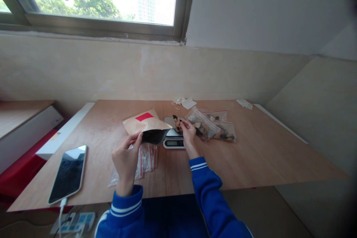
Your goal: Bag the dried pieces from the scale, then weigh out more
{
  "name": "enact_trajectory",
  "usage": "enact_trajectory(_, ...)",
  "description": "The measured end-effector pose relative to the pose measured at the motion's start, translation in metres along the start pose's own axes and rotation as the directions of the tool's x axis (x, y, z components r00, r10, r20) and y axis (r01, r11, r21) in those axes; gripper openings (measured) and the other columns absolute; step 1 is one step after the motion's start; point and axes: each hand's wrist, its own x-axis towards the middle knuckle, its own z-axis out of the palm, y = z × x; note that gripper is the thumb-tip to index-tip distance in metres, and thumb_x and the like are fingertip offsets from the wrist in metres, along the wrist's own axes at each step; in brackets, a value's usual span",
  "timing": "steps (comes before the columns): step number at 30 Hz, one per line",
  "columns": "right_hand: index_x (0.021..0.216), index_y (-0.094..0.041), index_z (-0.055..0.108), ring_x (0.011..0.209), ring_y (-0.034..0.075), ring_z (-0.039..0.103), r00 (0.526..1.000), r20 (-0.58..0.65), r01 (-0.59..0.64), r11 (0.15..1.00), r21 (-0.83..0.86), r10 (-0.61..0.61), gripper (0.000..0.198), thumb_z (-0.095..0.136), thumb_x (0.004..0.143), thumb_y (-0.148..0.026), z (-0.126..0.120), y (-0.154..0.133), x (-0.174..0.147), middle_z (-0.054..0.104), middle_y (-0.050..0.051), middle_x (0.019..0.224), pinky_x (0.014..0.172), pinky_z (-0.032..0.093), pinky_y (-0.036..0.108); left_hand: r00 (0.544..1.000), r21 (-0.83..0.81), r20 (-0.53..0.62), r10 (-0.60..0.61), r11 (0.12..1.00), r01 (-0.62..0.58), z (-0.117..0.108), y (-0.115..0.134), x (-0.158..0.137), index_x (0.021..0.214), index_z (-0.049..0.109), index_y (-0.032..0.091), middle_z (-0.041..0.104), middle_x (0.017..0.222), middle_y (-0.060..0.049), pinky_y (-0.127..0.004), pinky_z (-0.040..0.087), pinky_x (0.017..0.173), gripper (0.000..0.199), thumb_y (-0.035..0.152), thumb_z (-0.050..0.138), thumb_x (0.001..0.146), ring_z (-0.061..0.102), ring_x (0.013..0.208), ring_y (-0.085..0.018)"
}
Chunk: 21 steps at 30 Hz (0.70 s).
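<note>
My left hand pinches the edge of a brown kraft paper bag with a red label. The bag lies tilted, its dark mouth turned toward me and gaping. My right hand holds a few dried brown-and-black pieces between thumb and fingers, above a small digital scale. The bag's edge and my right hand partly cover the scale. Right of the scale, filled clear zip bags with similar dried pieces lie overlapping. Flat clear zip bags with red seams sit beneath and beside my left hand.
A phone with a white charging cable lies at the table's left front. White scraps rest at the back, with more crumpled white material farther right. Below the left front edge is a power strip. A wall and window stand behind.
</note>
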Motion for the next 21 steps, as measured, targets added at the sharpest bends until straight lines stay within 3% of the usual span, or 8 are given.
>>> enact_trajectory(7,0.085,-0.013,0.070,0.081,0.021,0.067,0.979,0.122,0.186,0.963,-0.195,-0.164,0.029,0.063,0.070,-0.037,0.000,0.010,0.019,0.073,0.011,0.088,0.078,0.053,0.035,1.000,0.002,-0.020,-0.016,1.000,0.016,-0.002,-0.005,0.001,0.086,0.075,0.023,0.075,0.079,-0.001,-0.027,0.048,0.066,0.028,0.049,0.064,0.082,0.071,0.073,-0.019)
enact_trajectory(14,0.091,-0.012,0.069,0.085,0.022,0.067,0.959,0.108,0.283,0.896,-0.342,-0.262,0.029,0.057,0.077,-0.034,-0.007,0.011,0.038,0.073,0.013,0.092,0.081,0.052,0.036,1.000,-0.011,-0.029,-0.004,1.000,0.003,0.000,-0.007,0.000,0.087,0.075,0.023,0.075,0.080,-0.001,-0.027,0.049,0.066,0.029,0.049,0.065,0.081,0.070,0.072,-0.018)
enact_trajectory(21,0.098,-0.014,0.068,0.084,0.023,0.065,0.934,0.234,0.356,0.716,-0.601,-0.268,0.025,0.053,0.081,-0.024,-0.015,0.010,0.052,0.072,0.012,0.090,0.079,0.050,0.035,1.000,-0.004,-0.029,0.001,1.000,-0.002,-0.002,-0.007,0.000,0.087,0.075,0.024,0.075,0.079,0.000,-0.026,0.048,0.065,0.028,0.049,0.065,0.081,0.070,0.072,-0.018)
